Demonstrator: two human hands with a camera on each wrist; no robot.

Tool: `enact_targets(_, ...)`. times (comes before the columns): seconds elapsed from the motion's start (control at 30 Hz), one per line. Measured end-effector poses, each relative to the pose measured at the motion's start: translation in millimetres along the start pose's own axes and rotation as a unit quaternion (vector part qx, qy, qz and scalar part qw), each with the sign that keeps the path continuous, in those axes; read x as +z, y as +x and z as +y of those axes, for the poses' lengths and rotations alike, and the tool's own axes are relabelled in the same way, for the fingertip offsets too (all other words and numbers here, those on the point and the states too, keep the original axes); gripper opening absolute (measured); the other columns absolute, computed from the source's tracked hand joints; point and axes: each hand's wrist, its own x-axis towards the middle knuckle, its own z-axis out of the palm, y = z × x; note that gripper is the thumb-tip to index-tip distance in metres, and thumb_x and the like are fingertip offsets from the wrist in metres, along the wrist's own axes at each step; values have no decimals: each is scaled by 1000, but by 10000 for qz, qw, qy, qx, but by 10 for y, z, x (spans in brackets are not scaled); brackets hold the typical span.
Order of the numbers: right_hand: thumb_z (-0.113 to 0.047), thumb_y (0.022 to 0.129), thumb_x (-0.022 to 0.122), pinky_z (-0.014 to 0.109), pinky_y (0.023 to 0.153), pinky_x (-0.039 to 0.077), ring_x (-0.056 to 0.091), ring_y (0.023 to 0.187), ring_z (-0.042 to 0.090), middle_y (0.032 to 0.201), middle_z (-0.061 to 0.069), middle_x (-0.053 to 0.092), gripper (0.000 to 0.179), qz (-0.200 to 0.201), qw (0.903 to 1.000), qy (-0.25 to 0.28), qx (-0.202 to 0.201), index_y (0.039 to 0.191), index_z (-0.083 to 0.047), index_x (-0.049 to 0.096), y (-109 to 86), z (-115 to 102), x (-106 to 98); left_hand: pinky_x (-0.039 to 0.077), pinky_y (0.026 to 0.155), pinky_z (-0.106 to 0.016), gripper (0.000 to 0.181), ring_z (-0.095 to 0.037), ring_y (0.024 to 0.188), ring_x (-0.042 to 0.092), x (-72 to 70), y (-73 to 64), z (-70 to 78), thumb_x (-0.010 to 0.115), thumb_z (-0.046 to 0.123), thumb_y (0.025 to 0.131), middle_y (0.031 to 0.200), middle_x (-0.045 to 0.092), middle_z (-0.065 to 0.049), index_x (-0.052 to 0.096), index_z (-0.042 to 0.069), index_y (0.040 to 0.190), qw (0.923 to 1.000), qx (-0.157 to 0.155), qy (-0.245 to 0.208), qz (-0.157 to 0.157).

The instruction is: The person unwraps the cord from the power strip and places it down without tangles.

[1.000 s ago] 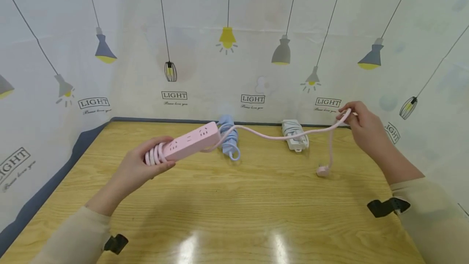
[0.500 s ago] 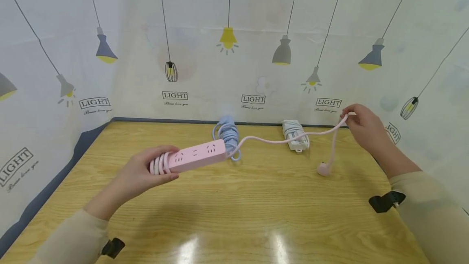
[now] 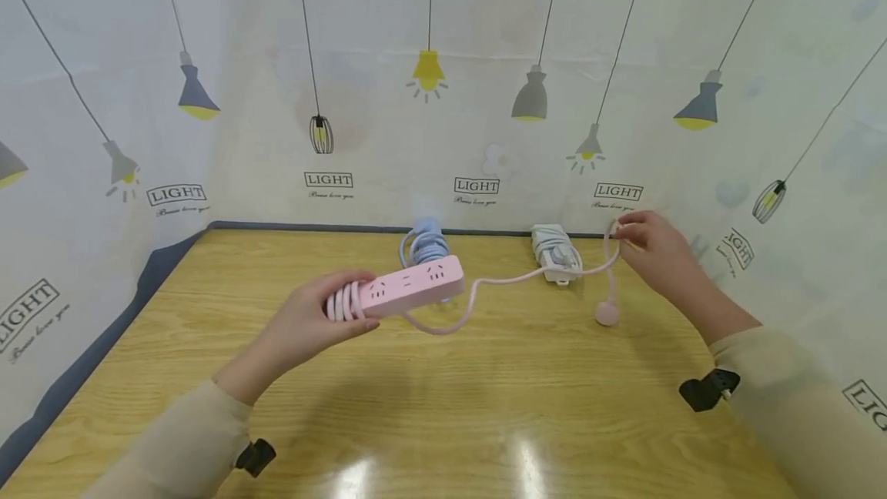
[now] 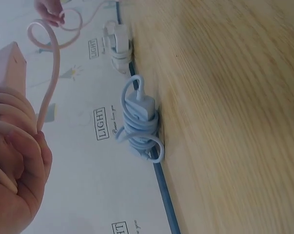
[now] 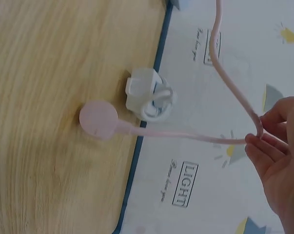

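My left hand point(image 3: 315, 314) grips the wrapped end of a pink power strip point(image 3: 416, 287), holding it above the table. Several turns of its pink cord point(image 4: 12, 109) circle the strip under my fingers. From there the loose cord sags and runs right to my right hand point(image 3: 654, 249), which pinches it between thumb and fingers. Below that pinch the round pink plug point(image 3: 607, 313) dangles at the cord's end. In the right wrist view the plug point(image 5: 98, 120) hangs over the wood, with the cord bent sharply at my fingertips.
A blue power strip point(image 4: 141, 122) wrapped in its cord lies at the table's back edge, partly behind the pink one in the head view. Right of it lies a white power strip point(image 3: 557, 252), also cord-wrapped. A printed cloth backdrop point(image 3: 388, 137) rises behind the wooden table point(image 3: 485, 391).
My left hand has carried the pink strip to the right. My right hand has come left and slightly down, so the cord between them hangs slacker.
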Motion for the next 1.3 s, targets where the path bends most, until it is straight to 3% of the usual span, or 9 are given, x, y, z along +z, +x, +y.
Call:
enact_targets(0.17, -6, 94, 56, 56, 83, 46, 53, 108, 43, 128, 24, 47, 23, -76, 9985, -448, -315, 107, 10, 67, -79, -198, 132, 53, 70, -34, 56, -19, 87, 59, 67, 65, 33, 84, 30, 77, 110, 65, -3, 62, 20, 127, 9998, -83, -197, 51)
enact_targets(0.3, -2, 91, 62, 51, 77, 50, 57, 102, 39, 123, 22, 51, 19, 109, 9930, -626, -993, 105, 8, 68, -140, -323, 270, 53, 69, -34, 56, -18, 86, 59, 109, 102, 50, 84, 33, 77, 110, 65, -3, 62, 21, 128, 9997, -137, -169, 132)
enact_targets(0.5, 1, 84, 70, 45, 71, 54, 63, 93, 33, 112, 18, 60, 15, 251, 9769, -742, -1989, 98, 5, 71, -198, -529, 478, 51, 69, -35, 56, -19, 86, 59, 142, 130, 78, 82, 38, 78, 112, 65, -4, 62, 22, 127, 9993, -282, -16, 251)
enact_targets(0.6, 0, 83, 72, 44, 73, 55, 64, 93, 31, 109, 16, 62, 17, -61, 9739, -724, -2151, 100, 4, 71, -226, -630, 570, 51, 70, -34, 56, -19, 87, 59, 160, 143, 86, 82, 40, 78, 115, 64, -5, 61, 22, 127, 9988, -399, 3, 272)
enact_targets(0.8, -6, 87, 71, 44, 82, 52, 62, 99, 30, 109, 12, 63, 20, -955, 9715, -660, -2065, 106, 1, 70, -296, -815, 674, 50, 69, -34, 54, -20, 86, 58, 211, 176, 114, 82, 37, 78, 113, 64, -5, 62, 21, 125, 9982, -521, 0, 286)
enact_targets(0.97, -3, 87, 71, 42, 82, 53, 62, 100, 26, 108, 8, 64, 20, -747, 9667, -326, -2426, 107, -1, 69, -390, -1050, 660, 50, 66, -34, 53, -18, 83, 58, 294, 199, 212, 83, 35, 77, 108, 65, -4, 63, 20, 123, 9985, -444, 118, 307)
enact_targets(1.13, -1, 85, 70, 31, 75, 55, 64, 90, 16, 102, 3, 65, 21, -327, 9482, 403, -3136, 106, -4, 67, -543, -1435, 649, 50, 65, -33, 51, -19, 83, 57, 349, 245, 329, 82, 38, 78, 107, 64, -3, 62, 20, 122, 9974, -575, 122, 425)
enact_targets(1.3, -3, 86, 68, 22, 75, 52, 62, 86, 9, 103, 0, 63, 25, -664, 9213, 943, -3713, 112, -5, 66, -773, -1805, 735, 51, 64, -34, 53, -19, 83, 58, 399, 305, 414, 80, 42, 79, 106, 64, -3, 60, 20, 123, 9951, -819, -88, 545)
